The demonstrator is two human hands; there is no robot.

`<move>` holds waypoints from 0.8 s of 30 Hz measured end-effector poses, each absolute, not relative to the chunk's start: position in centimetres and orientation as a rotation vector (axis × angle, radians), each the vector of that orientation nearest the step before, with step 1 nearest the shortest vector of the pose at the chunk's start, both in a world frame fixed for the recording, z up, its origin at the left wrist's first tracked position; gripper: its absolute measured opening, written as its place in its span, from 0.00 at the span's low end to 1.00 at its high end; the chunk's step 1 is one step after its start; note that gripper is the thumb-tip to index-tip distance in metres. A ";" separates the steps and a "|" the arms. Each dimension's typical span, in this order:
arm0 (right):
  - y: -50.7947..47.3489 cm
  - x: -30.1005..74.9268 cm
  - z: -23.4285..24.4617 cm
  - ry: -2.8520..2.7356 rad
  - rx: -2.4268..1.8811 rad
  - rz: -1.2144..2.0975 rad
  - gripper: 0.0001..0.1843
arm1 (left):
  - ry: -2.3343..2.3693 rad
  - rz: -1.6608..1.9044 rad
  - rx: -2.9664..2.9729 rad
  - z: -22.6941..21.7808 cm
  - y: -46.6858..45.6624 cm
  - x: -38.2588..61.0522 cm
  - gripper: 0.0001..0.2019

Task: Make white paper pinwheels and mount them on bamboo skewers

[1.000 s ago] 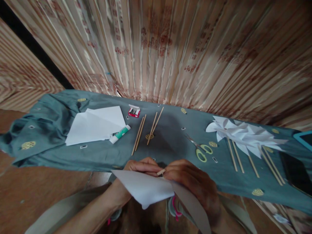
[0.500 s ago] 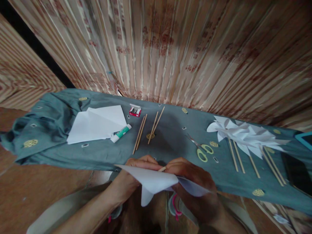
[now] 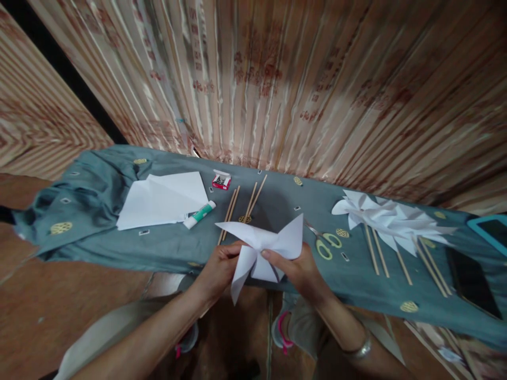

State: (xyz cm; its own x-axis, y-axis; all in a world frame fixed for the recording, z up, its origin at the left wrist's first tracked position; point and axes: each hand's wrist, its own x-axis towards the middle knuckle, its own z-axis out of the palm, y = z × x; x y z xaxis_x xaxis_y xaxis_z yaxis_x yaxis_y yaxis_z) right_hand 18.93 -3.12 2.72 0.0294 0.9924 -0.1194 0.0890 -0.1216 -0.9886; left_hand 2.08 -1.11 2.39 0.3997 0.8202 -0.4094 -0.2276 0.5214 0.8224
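A white paper pinwheel (image 3: pixel 269 240) is held up over the front edge of the cloth-covered table, its blades facing me. My right hand (image 3: pixel 301 269) grips it, the thumb pressed at its centre and the other fingers behind the paper. At the pinwheel's left side my left hand (image 3: pixel 222 269) is closed, its fingertips partly hidden behind a blade. What looks like a stick's end shows below my left wrist. Just beyond the pinwheel lie several thin wooden sticks (image 3: pixel 232 206). Scissors (image 3: pixel 325 241) with yellow-green handles rest right of my right hand.
On the green tablecloth (image 3: pixel 277 195), white paper sheets (image 3: pixel 158 203), a glue stick (image 3: pixel 200 215) and a small red box (image 3: pixel 222 180) lie to the left. Finished-looking pinwheels (image 3: pixel 392 216) on sticks, a black phone (image 3: pixel 473 279) and a blue-edged device (image 3: pixel 491 229) are at right.
The pinwheel has been raised and turned so its front faces me. My right thumb has come onto its centre. Both hands have shifted with it.
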 end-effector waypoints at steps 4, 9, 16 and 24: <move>-2.5 18.9 1.5 -1.123 -1.347 1.272 0.19 | 0.932 0.750 0.747 2.3 -0.8 2.4 0.15; -2.1 18.7 0.8 -1.070 -1.315 1.303 0.21 | 0.933 0.761 0.708 1.7 -0.6 2.7 0.18; -1.9 18.8 0.8 -1.077 -1.279 1.304 0.19 | 0.957 0.789 0.710 1.1 -0.3 2.8 0.16; -1.9 19.1 0.6 -1.073 -1.274 1.322 0.19 | 0.942 0.794 0.680 0.8 -0.1 2.8 0.16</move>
State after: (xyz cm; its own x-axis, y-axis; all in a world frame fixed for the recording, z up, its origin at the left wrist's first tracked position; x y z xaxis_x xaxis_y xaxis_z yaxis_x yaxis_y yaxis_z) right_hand 19.07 -1.91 0.63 0.0205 0.9899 -0.1405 -0.0661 -0.1389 -0.9881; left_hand 2.78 -0.13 0.80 0.3580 0.8277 -0.4321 -0.2857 0.5377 0.7933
